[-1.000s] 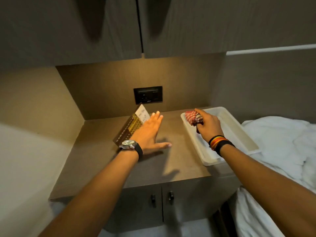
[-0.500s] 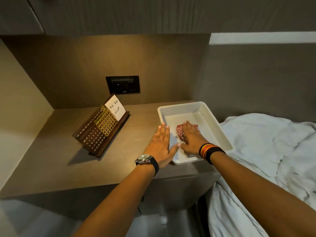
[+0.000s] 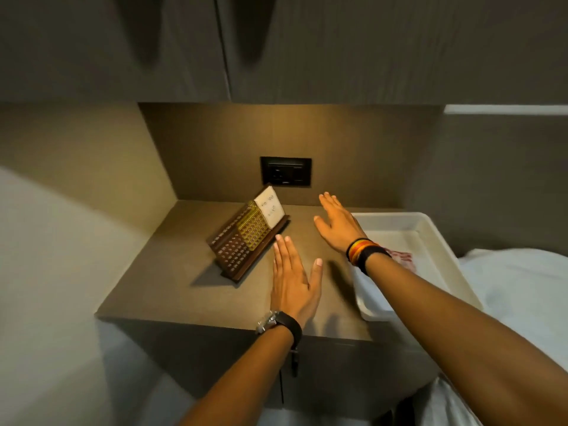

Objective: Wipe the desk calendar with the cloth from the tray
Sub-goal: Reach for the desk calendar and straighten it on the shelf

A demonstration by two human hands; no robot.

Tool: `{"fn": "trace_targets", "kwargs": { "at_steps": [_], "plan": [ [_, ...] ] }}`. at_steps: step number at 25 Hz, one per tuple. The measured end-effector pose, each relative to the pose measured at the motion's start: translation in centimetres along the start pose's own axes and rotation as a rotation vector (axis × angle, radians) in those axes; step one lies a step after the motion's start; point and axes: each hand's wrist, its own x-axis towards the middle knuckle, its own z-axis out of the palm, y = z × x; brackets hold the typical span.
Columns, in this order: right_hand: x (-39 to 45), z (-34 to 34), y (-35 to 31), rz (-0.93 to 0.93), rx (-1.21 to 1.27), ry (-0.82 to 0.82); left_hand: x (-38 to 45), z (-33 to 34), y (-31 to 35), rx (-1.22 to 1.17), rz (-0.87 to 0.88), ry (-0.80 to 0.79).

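The wooden desk calendar (image 3: 244,236) leans tilted on the brown desktop (image 3: 172,272), with a white note card at its top. My left hand (image 3: 292,278) lies flat on the desktop just right of the calendar's front corner, fingers apart, holding nothing. My right hand (image 3: 336,224) hovers open over the desktop between the calendar and the white tray (image 3: 436,235). The red patterned cloth (image 3: 402,259) lies inside the tray, partly hidden behind my right wrist.
A black wall socket (image 3: 285,171) sits on the back panel behind the calendar. Cabinet doors hang overhead and below the desktop. White bedding (image 3: 516,290) lies to the right of the tray, which overhangs the desktop's right edge.
My right hand let go of the cloth in the tray and moved left over the desktop, open. My left hand shifted from the tray's edge toward the calendar.
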Motion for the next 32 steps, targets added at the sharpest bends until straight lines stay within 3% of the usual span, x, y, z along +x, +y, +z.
{"fn": "trace_targets", "kwargs": {
  "at_steps": [6,12,22,32],
  "plan": [
    [7.9,4.5,-4.3,0.184,0.234,-0.084,-1.8,-3.2,-2.1,-0.201,-0.304,0.289],
    [11.1,7.3,-4.2,0.276,0.307,-0.127,-0.7,-5.2,-4.5,-0.327,-0.493,0.319],
    [10.5,7.5,-4.9,0.311,0.474,-0.055,1.8,-7.3,-6.3,-0.646,-0.520,0.271],
    [0.7,6.8,-5.1,0.422,0.692,0.153,7.8,-14.3,-10.4,-0.588,-0.455,0.161]
  ]
}}
